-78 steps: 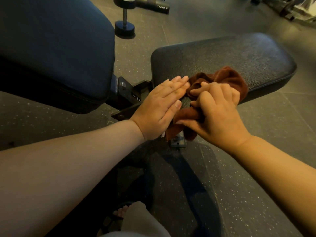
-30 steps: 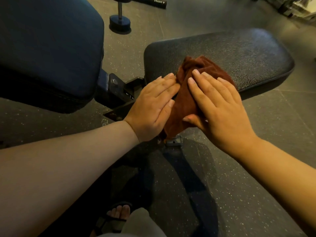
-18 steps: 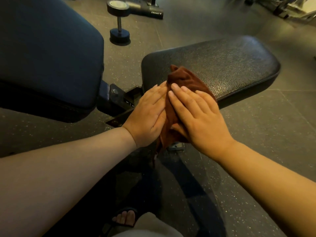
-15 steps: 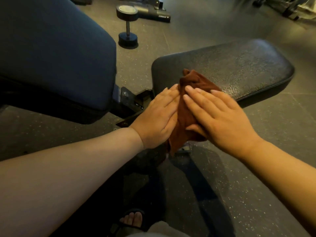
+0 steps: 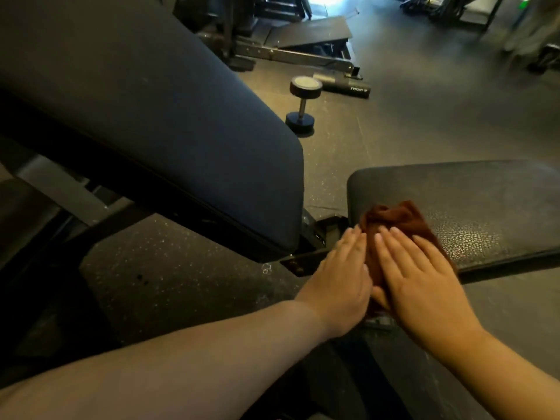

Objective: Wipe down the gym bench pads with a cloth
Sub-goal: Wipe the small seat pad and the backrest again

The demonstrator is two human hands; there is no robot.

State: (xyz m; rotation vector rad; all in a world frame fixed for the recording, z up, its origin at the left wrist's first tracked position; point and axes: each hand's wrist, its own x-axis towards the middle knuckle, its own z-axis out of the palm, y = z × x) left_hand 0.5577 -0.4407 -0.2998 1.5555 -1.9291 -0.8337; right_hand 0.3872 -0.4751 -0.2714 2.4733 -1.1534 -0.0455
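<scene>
Hands: left hand [image 5: 336, 283] flat, fingers straight, at the left end of the seat pad [image 5: 472, 207], just beside the cloth; right hand [image 5: 424, 286] flat, fingers extended, pressing the brown cloth [image 5: 397, 218], bunched at the pad's near-left corner. Back pad [image 5: 151, 116]: inclined, left. Dumbbell [image 5: 301, 104]: on the floor beyond.

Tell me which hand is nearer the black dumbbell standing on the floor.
Left. The left hand rests beside the crumpled brown cloth, toward the black upright dumbbell; the right hand presses flat on that cloth, farther off.
</scene>
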